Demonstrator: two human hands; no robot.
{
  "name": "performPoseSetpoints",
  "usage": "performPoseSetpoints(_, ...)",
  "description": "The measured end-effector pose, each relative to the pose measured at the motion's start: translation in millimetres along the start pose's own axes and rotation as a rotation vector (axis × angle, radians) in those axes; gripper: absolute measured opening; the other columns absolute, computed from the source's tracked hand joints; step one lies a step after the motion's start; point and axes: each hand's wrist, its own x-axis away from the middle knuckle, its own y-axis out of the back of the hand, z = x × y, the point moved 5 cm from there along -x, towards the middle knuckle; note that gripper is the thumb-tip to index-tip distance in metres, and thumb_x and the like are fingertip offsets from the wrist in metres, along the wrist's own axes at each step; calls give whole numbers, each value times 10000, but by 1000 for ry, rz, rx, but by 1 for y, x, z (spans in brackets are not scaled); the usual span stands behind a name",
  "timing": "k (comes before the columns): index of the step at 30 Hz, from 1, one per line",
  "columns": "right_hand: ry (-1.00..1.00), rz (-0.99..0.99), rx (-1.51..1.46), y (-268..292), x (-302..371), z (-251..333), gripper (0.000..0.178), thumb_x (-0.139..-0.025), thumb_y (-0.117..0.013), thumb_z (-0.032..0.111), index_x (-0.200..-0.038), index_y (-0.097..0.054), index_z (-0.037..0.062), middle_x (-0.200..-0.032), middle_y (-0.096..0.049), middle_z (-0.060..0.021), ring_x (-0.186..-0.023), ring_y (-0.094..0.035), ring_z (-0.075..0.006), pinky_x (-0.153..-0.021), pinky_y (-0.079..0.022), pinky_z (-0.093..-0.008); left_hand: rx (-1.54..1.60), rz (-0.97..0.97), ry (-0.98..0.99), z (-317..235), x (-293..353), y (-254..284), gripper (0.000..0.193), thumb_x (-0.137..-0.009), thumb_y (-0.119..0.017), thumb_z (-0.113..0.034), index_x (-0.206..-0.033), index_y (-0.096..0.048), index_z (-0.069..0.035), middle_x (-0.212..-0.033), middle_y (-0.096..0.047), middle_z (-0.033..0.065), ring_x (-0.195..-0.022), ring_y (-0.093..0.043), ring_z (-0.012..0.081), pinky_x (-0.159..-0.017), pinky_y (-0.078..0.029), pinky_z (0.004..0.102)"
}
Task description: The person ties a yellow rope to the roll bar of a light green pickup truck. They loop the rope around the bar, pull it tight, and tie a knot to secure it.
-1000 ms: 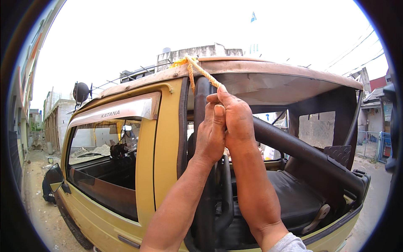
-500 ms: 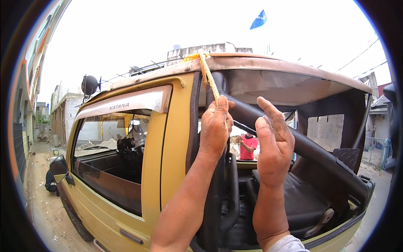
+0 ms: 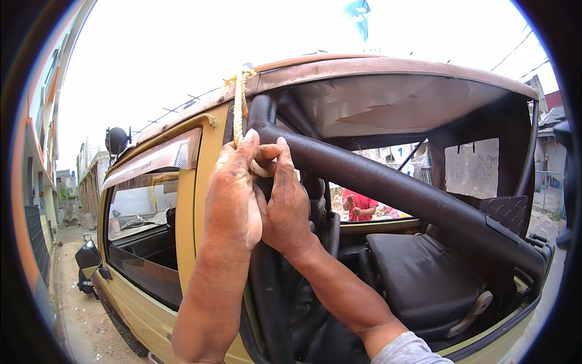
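A pale yellow rope [image 3: 239,112] hangs over the roof edge [image 3: 339,71] of a mustard-yellow jeep, beside the top of a thick black roll bar [image 3: 376,173]. My left hand [image 3: 229,197] is closed round the hanging rope just below the roof. Close against it, my right hand [image 3: 288,209] has its fingers bent round a short turn of the same rope that shows between the two hands. Part of the rope is hidden behind my fingers and palms.
Behind the bar lies a black padded seat [image 3: 424,273]. Through the far opening a person in a red shirt [image 3: 362,203] stands across the jeep. To the left are the side window [image 3: 145,212], the door mirror [image 3: 89,258] and a dirt lane [image 3: 76,297].
My right hand was apart from the rope with fingers raised; it has moved left to meet my left hand and takes hold of the rope. The view has shifted.
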Motion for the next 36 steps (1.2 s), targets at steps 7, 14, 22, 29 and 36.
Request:
performPoseSetpoints(7,-259,94,-361,-15,-38,-9,458,-907,-584,128,-1249,-423,-131,-807,-649,-277,-790,-666,-465,-746,-543,-486,56,222,-83,-23,-15,0,315,-1030,-518,-265,-1109,-559,37,-1096,-640,225,-1044,-621,249,-954,-516,369)
performPoseSetpoints(14,-408,149,-368,2,-42,-13,289,-938,-614,250,-988,-655,-32,-887,-707,-223,-824,-702,-360,-754,-538,-392,158,184,22,-3,-31,20,386,-1031,-507,-320,-1117,-554,53,-1009,-675,207,-928,-670,251,-871,-542,344)
performPoseSetpoints(22,-514,80,-294,-3,-29,-4,216,-947,-608,189,-889,-628,-18,-810,-672,-183,-773,-682,-242,-701,-508,-338,135,-6,74,19,-21,14,397,-1016,-557,-300,-1160,-539,69,-819,-635,82,-757,-618,160,-730,-517,268)
performPoseSetpoints(29,-305,84,-150,11,-9,19,157,-916,-608,135,-958,-587,-15,-887,-677,-216,-829,-662,-421,-715,-514,-423,-22,-117,49,11,12,9,222,-986,-497,-108,-1089,-562,77,-717,-520,11,-658,-508,102,-679,-476,244)
performPoseSetpoints(36,-406,120,-238,3,4,3,194,-927,-627,169,-961,-619,-21,-874,-705,-182,-778,-700,-292,-740,-525,-333,-6,8,56,17,10,25,305,-1025,-502,-199,-1165,-557,66,-843,-633,72,-766,-605,129,-773,-513,257)
